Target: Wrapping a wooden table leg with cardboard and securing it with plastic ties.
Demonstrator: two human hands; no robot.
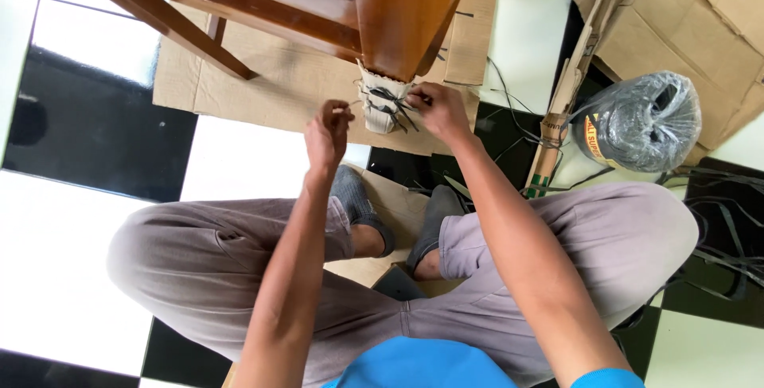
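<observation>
A brown wooden furniture leg (406, 14) ends in a foot wrapped in pale cardboard (380, 109), bound with thin black strap (391, 101). My left hand (329, 132) is just left of the wrapped foot, fingers pinched on a strap end. On the foot's right side my right hand (439, 109) grips the black strap. I sit cross-legged on the floor, in grey trousers and grey socks, below the leg.
A flat cardboard sheet (278, 77) lies under the furniture on the black-and-white tiled floor (87, 221). A plastic-wrapped roll of black strap (641, 121) sits at right, beside folded cardboard (684, 14) and a cardboard strip (561, 105). Loose black strap (728, 229) trails at far right.
</observation>
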